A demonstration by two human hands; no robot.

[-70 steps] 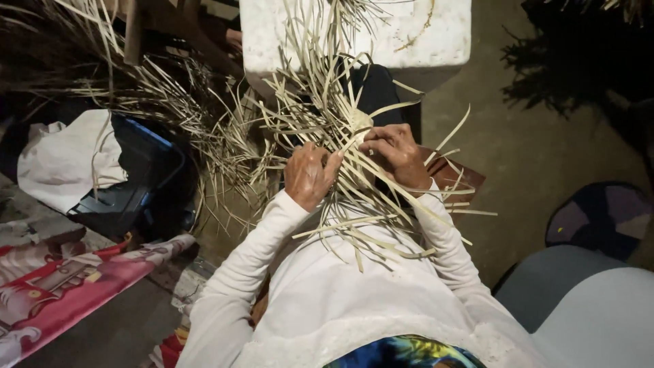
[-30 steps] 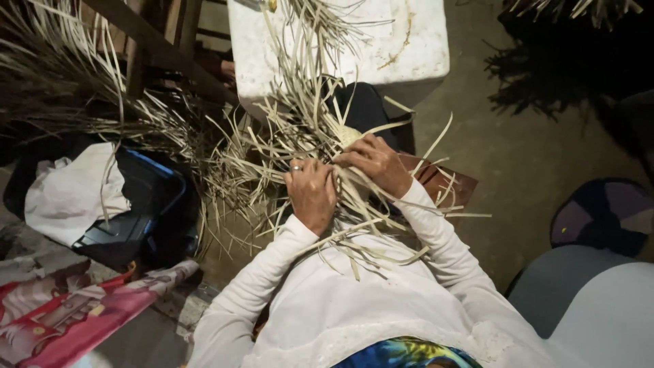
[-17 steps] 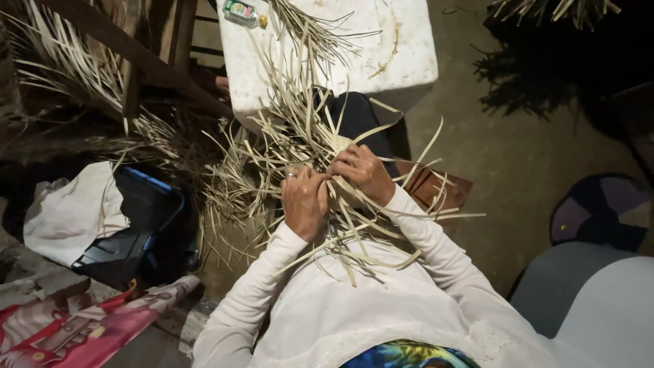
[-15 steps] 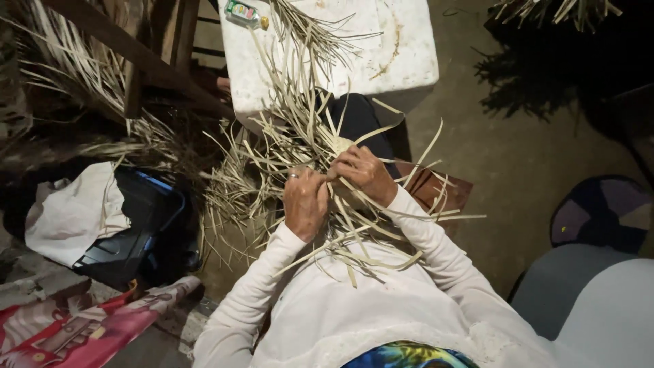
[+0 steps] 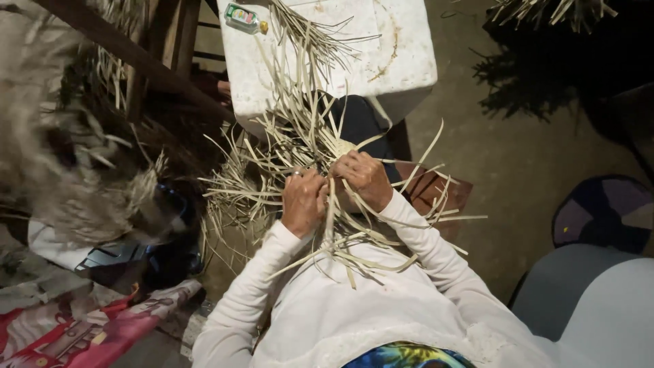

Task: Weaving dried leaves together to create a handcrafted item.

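Observation:
Both my hands work in a tangle of pale, flat palm-leaf strips [image 5: 300, 136] held in front of my white long-sleeved top. My left hand [image 5: 303, 201], with a ring on one finger, is closed around a few strips, one of which runs down between my hands. My right hand [image 5: 364, 178] pinches strips beside a small woven patch [image 5: 344, 146]. The two hands almost touch. Loose strip ends fan out to every side and hang over my sleeves.
A white foam box [image 5: 402, 48] with a small bottle [image 5: 242, 17] on it stands ahead. A blurred bundle of dry fronds [image 5: 88, 184] fills the left, over a dark bin [image 5: 129, 255]. Red patterned cloth [image 5: 82, 327] lies lower left; a brown board [image 5: 439, 187] and a grey seat [image 5: 593, 300] are on the right.
A blurred bundle of dry fronds has swept in on the left, covering the white cloth and much of the bin. My hands stay on the strips, closer together than 2.3 s ago.

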